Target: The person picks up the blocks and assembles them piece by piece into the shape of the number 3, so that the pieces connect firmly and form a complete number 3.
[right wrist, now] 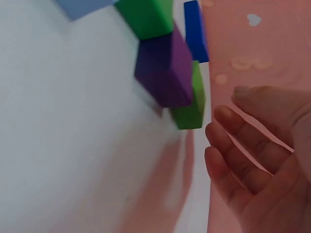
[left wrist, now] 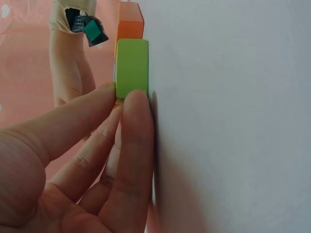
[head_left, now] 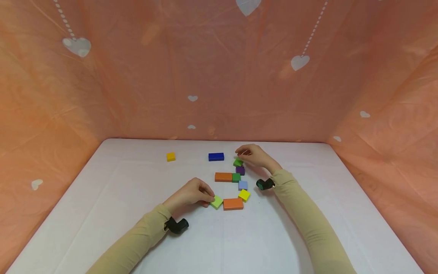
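Observation:
At the lower left end of a curved line of blocks, my left hand (head_left: 193,193) pinches a light green block (head_left: 216,202) by its near corner. In the left wrist view, thumb and finger tips meet that green block (left wrist: 132,68) at its edge. An orange block (head_left: 233,204) sits right beside it. My right hand (head_left: 257,156) hovers at the far end of the line, fingers loosely bent and holding nothing. Just below its fingertips lies a green block (head_left: 238,162), touching a purple block (head_left: 240,171). The right wrist view shows the hand (right wrist: 262,150) apart from these blocks.
Along the curve lie a dark green block (head_left: 236,177), another orange block (head_left: 223,177), a light blue block (head_left: 243,185) and a yellow block (head_left: 244,195). A dark blue block (head_left: 216,156) and an orange-yellow block (head_left: 170,156) lie farther back on the white table (head_left: 102,182).

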